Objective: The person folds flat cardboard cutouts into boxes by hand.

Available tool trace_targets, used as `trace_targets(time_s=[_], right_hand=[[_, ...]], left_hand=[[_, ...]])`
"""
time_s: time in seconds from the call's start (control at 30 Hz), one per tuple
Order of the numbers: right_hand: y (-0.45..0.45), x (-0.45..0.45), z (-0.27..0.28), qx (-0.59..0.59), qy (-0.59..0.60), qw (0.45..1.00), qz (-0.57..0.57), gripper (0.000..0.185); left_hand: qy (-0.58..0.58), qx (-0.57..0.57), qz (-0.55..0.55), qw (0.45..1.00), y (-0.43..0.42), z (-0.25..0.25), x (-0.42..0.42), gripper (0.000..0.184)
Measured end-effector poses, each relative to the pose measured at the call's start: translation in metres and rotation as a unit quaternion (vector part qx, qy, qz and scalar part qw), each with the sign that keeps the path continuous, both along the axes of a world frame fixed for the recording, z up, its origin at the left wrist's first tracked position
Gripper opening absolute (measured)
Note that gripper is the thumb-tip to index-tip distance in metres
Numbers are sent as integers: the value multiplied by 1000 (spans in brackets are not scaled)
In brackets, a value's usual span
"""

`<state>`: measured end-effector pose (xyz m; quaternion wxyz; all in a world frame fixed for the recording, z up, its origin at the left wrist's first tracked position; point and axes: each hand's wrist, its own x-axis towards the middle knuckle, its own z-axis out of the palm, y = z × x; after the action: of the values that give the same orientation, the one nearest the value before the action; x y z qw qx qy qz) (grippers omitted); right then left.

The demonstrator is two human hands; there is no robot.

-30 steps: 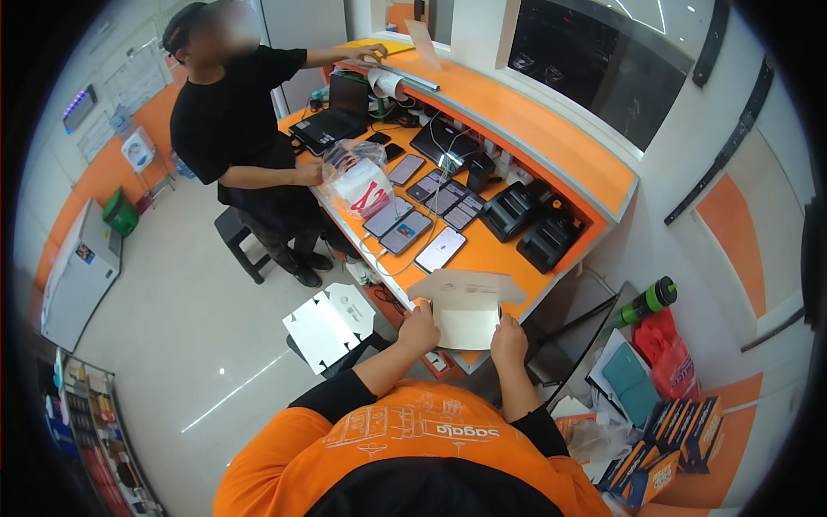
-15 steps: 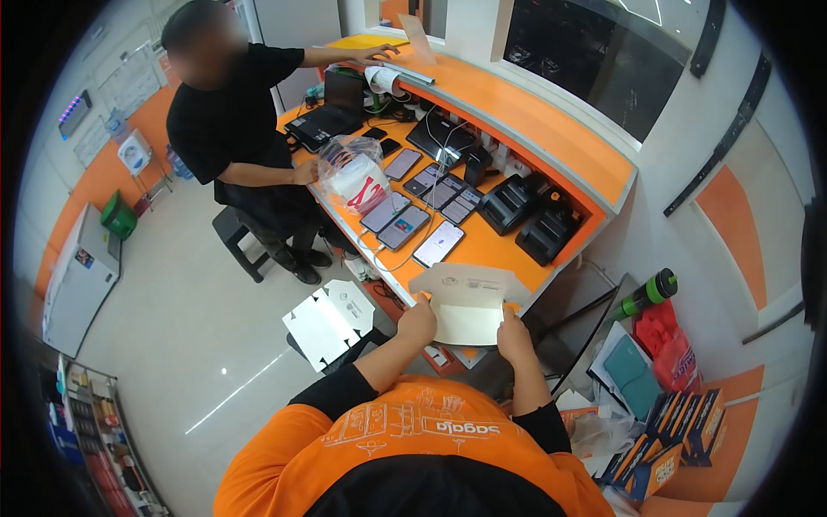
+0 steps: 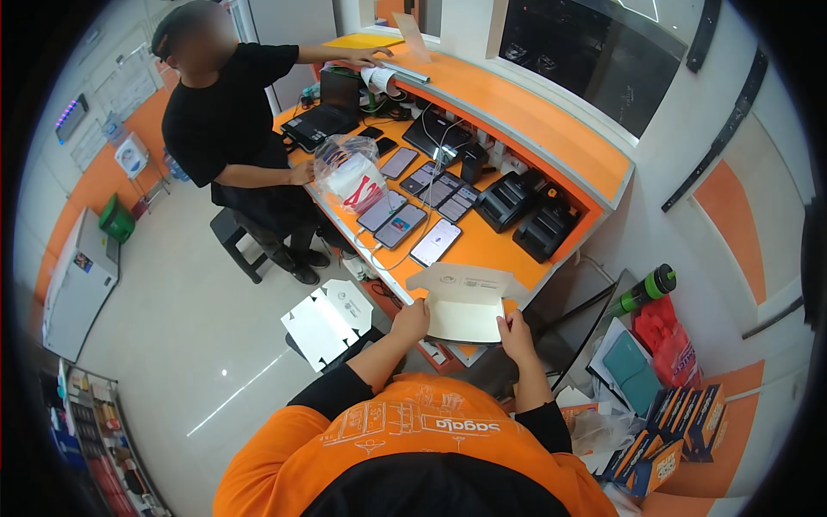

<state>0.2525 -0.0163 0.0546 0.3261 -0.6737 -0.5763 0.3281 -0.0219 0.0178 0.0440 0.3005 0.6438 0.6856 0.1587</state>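
A partly folded cardboard box (image 3: 465,317), cream inside with its printed lid flap raised, is between my two hands at the front edge of the orange counter. My left hand (image 3: 412,320) is closed on its left side. At the right side, my right hand (image 3: 517,336) grips the box wall with the thumb up. Some of the fingers are hidden behind the cardboard. To the left of my left hand, unfolded flat box blanks (image 3: 323,326) lie on a dark stool.
Several phones (image 3: 436,242) with cables lie on the counter (image 3: 508,274), beside two black printers (image 3: 548,226) and a bagged package (image 3: 351,179). A person in black (image 3: 233,121) stands at the far left end. A green bottle (image 3: 646,291) and orange-blue boxes (image 3: 685,418) are at right.
The view has shifted slightly. Both hands stay on the box, and the right fingers have changed position a little at its side. The other person's head has turned or shifted slightly.
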Motion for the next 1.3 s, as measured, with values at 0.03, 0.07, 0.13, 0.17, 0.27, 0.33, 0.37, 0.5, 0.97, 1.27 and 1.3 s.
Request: trace_targets(time_s=[0.03,0.07,0.13,0.17,0.27,0.33,0.37,0.5,0.97,1.27,1.3], right_hand=[[1,2,-7,-1,3,1000,2,29],[1,3,-12,-2,7,1000,4,29],[-3,2,-8,25,-22,999,13,30],[-2,1,-6,41,-37,998,18,30],[-5,0,-9,70,-55,996,14,33],[-7,4,-29,100,-68,993,16,30],[-11,2,-32,51,-1,999,6,33],[-21,4,-42,-6,-6,1000,16,45],[-20,1,-9,16,-115,989,92,45],[-14,-4,15,-93,130,987,3,49],[-8,-1,13,-86,134,987,-1,48]], left_hand=[[-1,-2,-3,1000,0,-4,0,39],[-7,-2,-5,1000,0,-7,-1,40],[-17,-1,-10,1000,-1,-8,-2,41],[-27,1,-8,1000,-3,-8,-3,42],[-70,42,0,997,-12,-23,-3,54],[-101,6,-49,994,-25,-17,-2,61],[-127,22,-69,989,-31,-21,-2,59],[-97,-68,-60,991,-35,-4,-2,52],[21,-75,-23,997,17,-5,7,39],[-60,-36,-48,996,30,-13,11,36],[-93,-16,-65,993,28,-4,9,40]])
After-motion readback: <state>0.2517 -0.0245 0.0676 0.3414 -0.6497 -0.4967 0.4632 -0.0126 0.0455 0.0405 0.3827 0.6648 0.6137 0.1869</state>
